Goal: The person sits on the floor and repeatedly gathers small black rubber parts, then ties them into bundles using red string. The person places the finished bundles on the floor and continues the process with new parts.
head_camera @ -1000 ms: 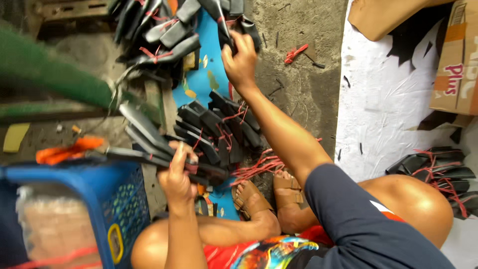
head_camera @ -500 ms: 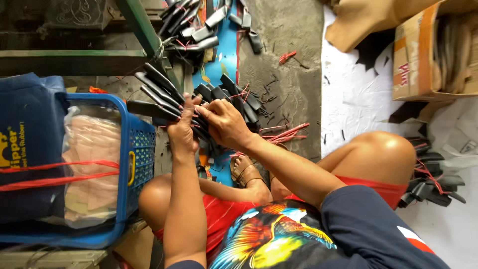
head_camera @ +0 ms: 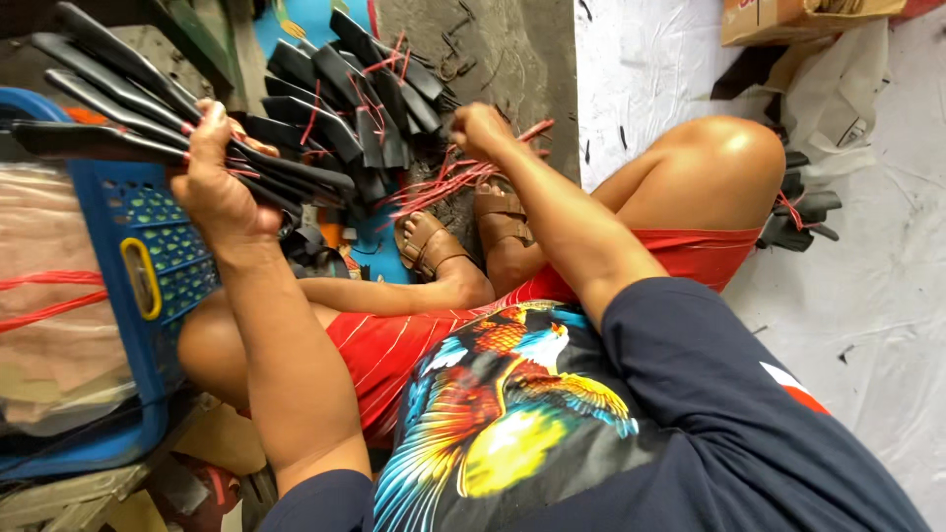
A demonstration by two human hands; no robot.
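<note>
Two hands work over the floor. Left hand (head_camera: 219, 187) is clamped around a fan of black straps (head_camera: 108, 108), held just above the blue crate (head_camera: 148, 256) at the person's left knee. Right hand (head_camera: 481, 128) is closed on a bunch of red strings (head_camera: 443, 187), which trail down toward the sandalled feet (head_camera: 463, 236). More black straps tied with red string lie in a pile (head_camera: 345, 89) on the floor between the hands. Another small bundle (head_camera: 803, 212) lies beside the right knee.
</note>
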